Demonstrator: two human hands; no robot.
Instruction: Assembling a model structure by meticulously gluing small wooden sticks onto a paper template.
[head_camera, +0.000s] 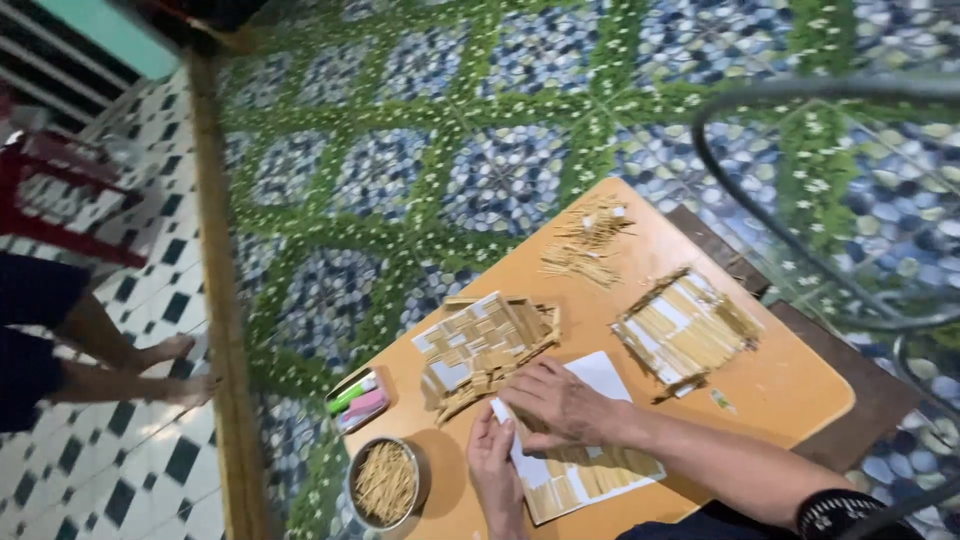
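On a small orange table (780, 385) my right hand (562, 402) presses flat on a white paper sheet (600, 375) that carries a panel of glued wooden sticks (590, 478). My left hand (493, 468) rests on the sheet's left edge, fingers together, steadying it. Just beyond my hands lies a stick-built panel with pale squares (485, 345). Another stick panel (685, 328) lies to the right. Neither hand grips anything I can make out.
A round metal tin of short sticks (385, 483) stands at the table's near left corner, beside green and pink tubes (357, 400). A loose heap of sticks (588, 242) lies at the far end. A person's bare legs (110, 365) stand on the checkered floor at left.
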